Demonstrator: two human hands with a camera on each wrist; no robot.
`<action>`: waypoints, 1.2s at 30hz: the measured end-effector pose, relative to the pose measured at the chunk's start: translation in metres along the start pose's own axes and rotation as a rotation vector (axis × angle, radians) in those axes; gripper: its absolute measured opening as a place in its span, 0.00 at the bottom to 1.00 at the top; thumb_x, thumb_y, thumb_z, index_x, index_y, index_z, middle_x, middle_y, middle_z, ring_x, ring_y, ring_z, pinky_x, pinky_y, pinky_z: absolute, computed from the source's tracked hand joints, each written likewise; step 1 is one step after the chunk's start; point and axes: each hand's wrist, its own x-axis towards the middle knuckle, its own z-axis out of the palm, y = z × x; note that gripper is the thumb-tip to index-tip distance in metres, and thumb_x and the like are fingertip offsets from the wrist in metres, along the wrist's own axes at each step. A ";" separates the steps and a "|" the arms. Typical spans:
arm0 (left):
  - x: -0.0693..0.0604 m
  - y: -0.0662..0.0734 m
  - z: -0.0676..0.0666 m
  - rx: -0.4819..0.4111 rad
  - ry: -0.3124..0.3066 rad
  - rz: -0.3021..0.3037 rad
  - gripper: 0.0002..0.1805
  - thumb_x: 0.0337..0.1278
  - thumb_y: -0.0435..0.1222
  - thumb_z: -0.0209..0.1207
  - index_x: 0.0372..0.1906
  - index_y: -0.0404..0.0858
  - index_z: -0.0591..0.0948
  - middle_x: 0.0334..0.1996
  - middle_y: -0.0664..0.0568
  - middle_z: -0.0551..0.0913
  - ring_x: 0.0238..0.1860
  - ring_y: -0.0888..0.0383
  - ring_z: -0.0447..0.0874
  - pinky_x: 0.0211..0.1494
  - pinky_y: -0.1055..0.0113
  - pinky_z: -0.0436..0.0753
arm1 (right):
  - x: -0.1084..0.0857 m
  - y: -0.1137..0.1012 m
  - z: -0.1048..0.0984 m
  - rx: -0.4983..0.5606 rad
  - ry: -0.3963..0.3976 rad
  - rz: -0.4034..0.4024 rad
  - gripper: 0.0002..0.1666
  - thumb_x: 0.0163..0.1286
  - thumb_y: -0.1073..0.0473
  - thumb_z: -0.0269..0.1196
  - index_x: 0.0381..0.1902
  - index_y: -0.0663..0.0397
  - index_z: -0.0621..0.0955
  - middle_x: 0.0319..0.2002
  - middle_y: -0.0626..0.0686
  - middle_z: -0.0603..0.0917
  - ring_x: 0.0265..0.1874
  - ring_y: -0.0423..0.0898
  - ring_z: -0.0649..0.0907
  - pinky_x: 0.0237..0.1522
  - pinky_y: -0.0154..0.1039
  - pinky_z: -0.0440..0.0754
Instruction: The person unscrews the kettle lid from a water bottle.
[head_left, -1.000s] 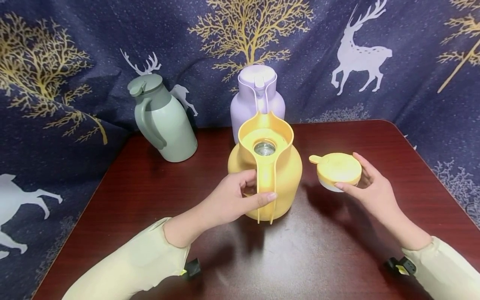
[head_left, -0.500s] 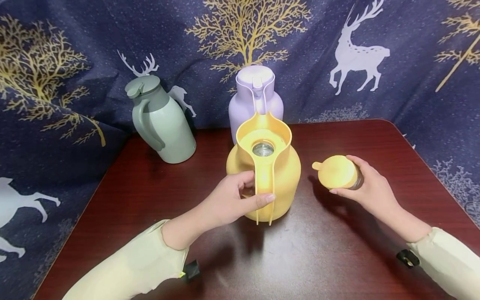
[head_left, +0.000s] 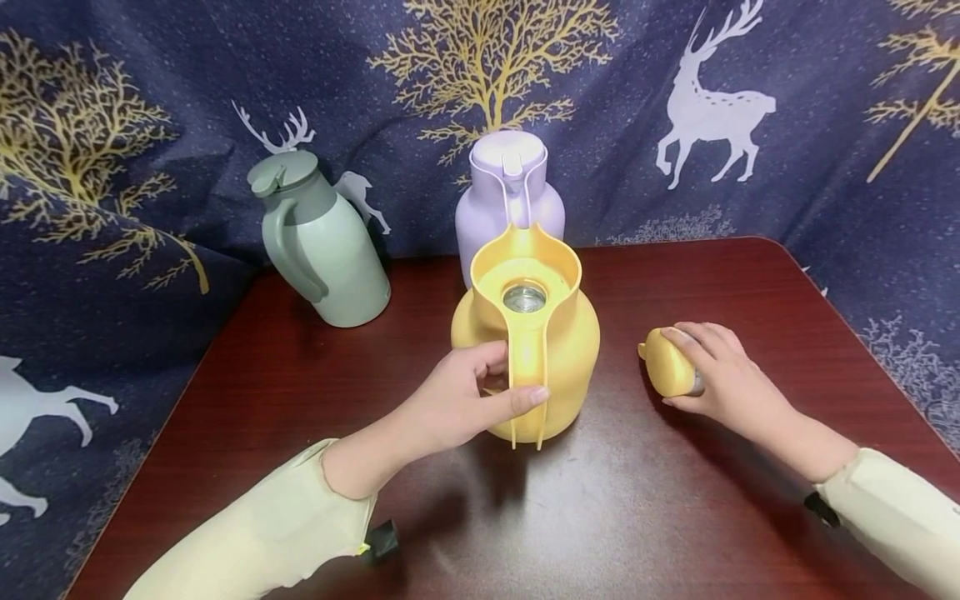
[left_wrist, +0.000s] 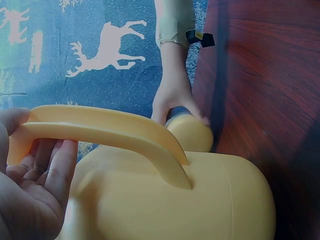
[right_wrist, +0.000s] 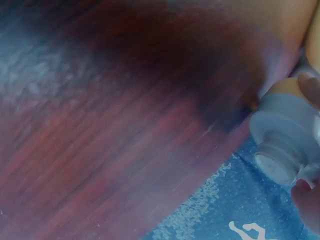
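A yellow vacuum jug (head_left: 570,358) stands upright with its top uncovered, a round glass mouth showing inside the collar. My left hand (head_left: 468,396) grips its handle, thumb across the near side; the left wrist view shows the fingers curled under the handle (left_wrist: 110,132). To the right of the jug, my right hand (head_left: 731,371) holds the yellow lid (head_left: 667,364) just above or at the table, tilted on its side with the top facing left. In the right wrist view the lid's grey-white threaded plug (right_wrist: 277,155) shows between the fingers.
Directly behind the yellow jug stands a lilac jug (head_left: 510,200) with its lid on. A green jug (head_left: 330,250) with a lid is at the back left. The dark red table (head_left: 622,517) ends at a patterned blue cloth (head_left: 615,167).
My right hand has turned the lid from nearly flat onto its side and lowered it slightly. The left hand keeps its grip on the jug handle.
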 end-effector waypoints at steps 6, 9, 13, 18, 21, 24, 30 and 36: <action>0.000 0.000 0.000 0.003 -0.001 0.005 0.17 0.64 0.34 0.64 0.55 0.29 0.82 0.47 0.39 0.91 0.47 0.58 0.91 0.51 0.66 0.88 | 0.004 -0.004 0.000 -0.009 -0.073 -0.144 0.58 0.25 0.58 0.88 0.62 0.51 0.78 0.57 0.61 0.78 0.54 0.60 0.78 0.51 0.55 0.76; -0.001 0.000 0.000 0.001 0.001 0.002 0.18 0.64 0.34 0.64 0.55 0.29 0.82 0.47 0.39 0.91 0.47 0.58 0.91 0.51 0.66 0.88 | 0.008 -0.006 0.001 -0.003 -0.107 -0.190 0.59 0.24 0.58 0.89 0.62 0.51 0.78 0.57 0.60 0.79 0.54 0.58 0.79 0.52 0.54 0.77; -0.001 -0.001 -0.001 -0.002 0.002 0.000 0.18 0.64 0.34 0.64 0.56 0.29 0.81 0.48 0.38 0.90 0.47 0.57 0.91 0.51 0.67 0.88 | 0.015 -0.010 0.004 -0.012 -0.151 -0.203 0.62 0.22 0.56 0.89 0.62 0.57 0.76 0.58 0.58 0.80 0.57 0.55 0.78 0.56 0.53 0.76; 0.000 -0.002 -0.001 -0.001 -0.002 0.007 0.18 0.64 0.34 0.64 0.56 0.29 0.81 0.48 0.38 0.90 0.48 0.56 0.91 0.51 0.67 0.88 | 0.022 -0.014 0.005 -0.021 -0.200 -0.183 0.65 0.21 0.52 0.89 0.63 0.61 0.74 0.58 0.60 0.81 0.57 0.57 0.79 0.54 0.55 0.79; 0.000 -0.002 -0.001 -0.002 -0.004 0.009 0.18 0.64 0.34 0.64 0.56 0.30 0.81 0.48 0.39 0.90 0.48 0.57 0.91 0.51 0.67 0.88 | 0.026 -0.015 0.005 0.014 -0.245 -0.139 0.64 0.23 0.51 0.89 0.64 0.58 0.73 0.58 0.59 0.83 0.55 0.56 0.83 0.49 0.55 0.80; 0.001 -0.002 -0.001 0.000 -0.004 0.008 0.18 0.64 0.34 0.65 0.56 0.30 0.82 0.48 0.39 0.90 0.47 0.58 0.91 0.51 0.67 0.88 | 0.029 -0.014 0.006 0.050 -0.301 -0.106 0.62 0.27 0.51 0.89 0.64 0.55 0.74 0.59 0.57 0.84 0.55 0.55 0.85 0.48 0.55 0.81; 0.001 -0.002 0.000 0.015 0.006 0.012 0.16 0.64 0.34 0.65 0.53 0.30 0.82 0.45 0.40 0.91 0.44 0.62 0.90 0.51 0.65 0.88 | 0.027 -0.013 0.010 0.137 -0.395 -0.006 0.63 0.31 0.47 0.88 0.66 0.60 0.73 0.60 0.60 0.82 0.58 0.59 0.82 0.58 0.59 0.80; 0.000 -0.006 -0.002 -0.016 -0.048 0.011 0.17 0.61 0.32 0.66 0.54 0.29 0.81 0.47 0.39 0.90 0.43 0.65 0.89 0.50 0.64 0.89 | 0.025 -0.011 0.012 0.221 -0.419 0.092 0.67 0.31 0.43 0.87 0.68 0.62 0.72 0.62 0.61 0.81 0.58 0.58 0.78 0.56 0.55 0.78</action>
